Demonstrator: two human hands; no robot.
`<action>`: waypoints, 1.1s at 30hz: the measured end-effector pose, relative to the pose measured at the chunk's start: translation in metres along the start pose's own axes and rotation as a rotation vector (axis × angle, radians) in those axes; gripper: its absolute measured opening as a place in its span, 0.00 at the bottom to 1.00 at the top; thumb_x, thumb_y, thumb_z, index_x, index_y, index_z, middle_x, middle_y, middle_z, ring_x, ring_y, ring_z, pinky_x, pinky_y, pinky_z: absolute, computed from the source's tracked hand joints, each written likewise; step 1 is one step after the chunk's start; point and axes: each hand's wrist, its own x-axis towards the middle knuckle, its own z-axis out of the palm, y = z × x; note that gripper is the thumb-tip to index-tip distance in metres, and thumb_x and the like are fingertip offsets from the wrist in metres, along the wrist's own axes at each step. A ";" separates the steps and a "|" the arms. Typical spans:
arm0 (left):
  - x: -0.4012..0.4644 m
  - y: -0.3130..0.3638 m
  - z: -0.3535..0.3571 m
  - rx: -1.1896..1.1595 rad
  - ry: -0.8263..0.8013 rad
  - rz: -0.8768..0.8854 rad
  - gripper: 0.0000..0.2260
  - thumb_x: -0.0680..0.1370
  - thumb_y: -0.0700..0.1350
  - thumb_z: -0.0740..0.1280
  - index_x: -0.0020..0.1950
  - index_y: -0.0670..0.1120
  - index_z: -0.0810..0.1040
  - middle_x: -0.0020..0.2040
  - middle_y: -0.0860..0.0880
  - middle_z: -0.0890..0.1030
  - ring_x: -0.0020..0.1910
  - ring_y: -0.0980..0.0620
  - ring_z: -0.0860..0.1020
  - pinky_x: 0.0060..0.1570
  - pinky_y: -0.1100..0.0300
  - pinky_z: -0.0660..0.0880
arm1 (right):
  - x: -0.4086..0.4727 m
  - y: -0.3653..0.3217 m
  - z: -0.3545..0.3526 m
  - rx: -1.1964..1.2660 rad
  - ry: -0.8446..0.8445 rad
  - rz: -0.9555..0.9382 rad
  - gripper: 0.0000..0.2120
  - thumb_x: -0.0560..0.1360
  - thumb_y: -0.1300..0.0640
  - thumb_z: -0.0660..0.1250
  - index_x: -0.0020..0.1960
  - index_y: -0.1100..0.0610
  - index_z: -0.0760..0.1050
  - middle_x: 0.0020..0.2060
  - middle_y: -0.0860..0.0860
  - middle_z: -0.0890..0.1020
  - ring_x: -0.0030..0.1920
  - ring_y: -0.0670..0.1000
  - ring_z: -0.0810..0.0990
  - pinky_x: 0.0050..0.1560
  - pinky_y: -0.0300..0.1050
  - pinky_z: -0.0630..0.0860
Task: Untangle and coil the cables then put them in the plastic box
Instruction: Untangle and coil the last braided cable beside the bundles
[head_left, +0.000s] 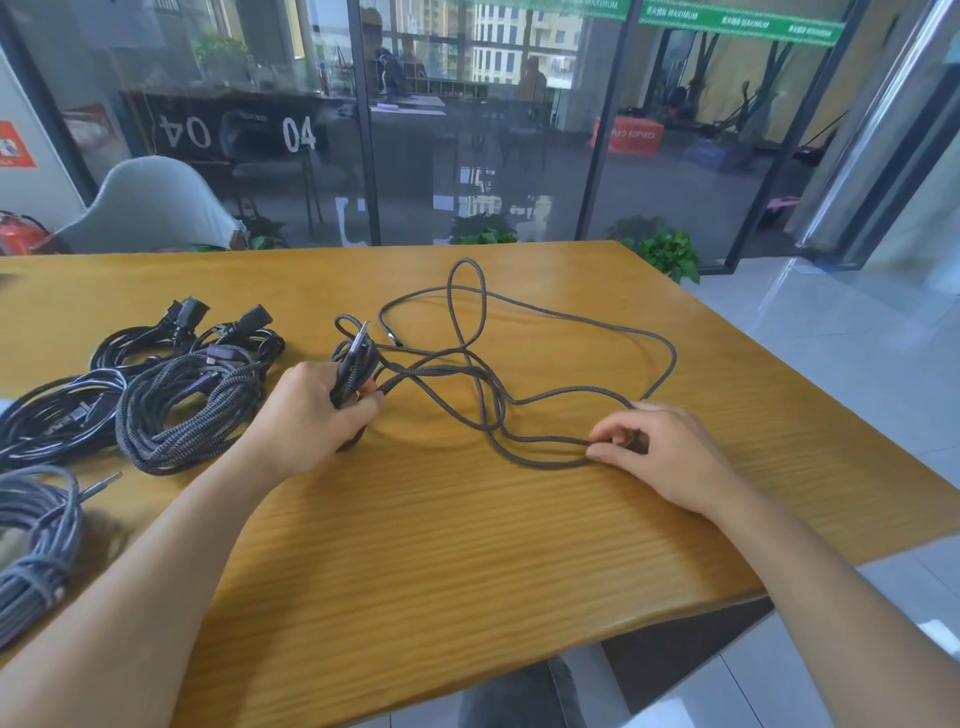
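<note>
Nearest, both forearms reach out over the wooden table (441, 545). At the near left edge lies a grey bundled cable (31, 540), tied round with a strap, its plug pointing toward the table's middle.

The right hand (660, 457) rests on the tabletop and pinches a strand of the loose braided cable (519, 364) between thumb and fingertips. The left hand (311, 415) is curled round several gathered turns of the same cable — a small coil with a metal-tipped plug (359, 340) sticking up past the fingers. Between the two hands the cable sprawls across the table in crossing loops, one long loop running out to the right, another narrow loop reaching toward the far edge.

Left of the left hand sits a braided dark coil (182, 415), and beside and beyond it a heap of black power cords (130, 353) with chunky plugs. Past the table stand a pale chair (150, 208), potted plants (665, 254) and a glass wall (467, 130) marked "04". The plastic box does not show.
</note>
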 end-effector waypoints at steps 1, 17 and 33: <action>0.000 0.000 -0.002 0.001 0.004 -0.006 0.13 0.79 0.41 0.71 0.35 0.44 0.74 0.26 0.54 0.70 0.25 0.56 0.65 0.27 0.66 0.66 | 0.003 -0.001 0.000 0.074 -0.012 0.004 0.03 0.77 0.45 0.75 0.44 0.40 0.83 0.41 0.39 0.82 0.46 0.39 0.77 0.49 0.39 0.72; 0.004 -0.008 -0.032 -0.056 0.236 -0.129 0.15 0.81 0.41 0.69 0.39 0.34 0.72 0.28 0.47 0.70 0.25 0.55 0.64 0.29 0.59 0.63 | 0.054 0.059 -0.036 0.713 0.490 0.679 0.07 0.79 0.47 0.73 0.53 0.49 0.83 0.53 0.45 0.82 0.51 0.48 0.77 0.46 0.45 0.75; 0.003 -0.002 -0.031 -0.036 0.165 -0.079 0.19 0.80 0.41 0.69 0.33 0.44 0.65 0.26 0.52 0.65 0.25 0.55 0.60 0.26 0.61 0.59 | 0.054 -0.010 -0.118 0.172 -0.139 0.531 0.05 0.79 0.60 0.71 0.50 0.57 0.87 0.29 0.48 0.81 0.31 0.48 0.78 0.39 0.43 0.75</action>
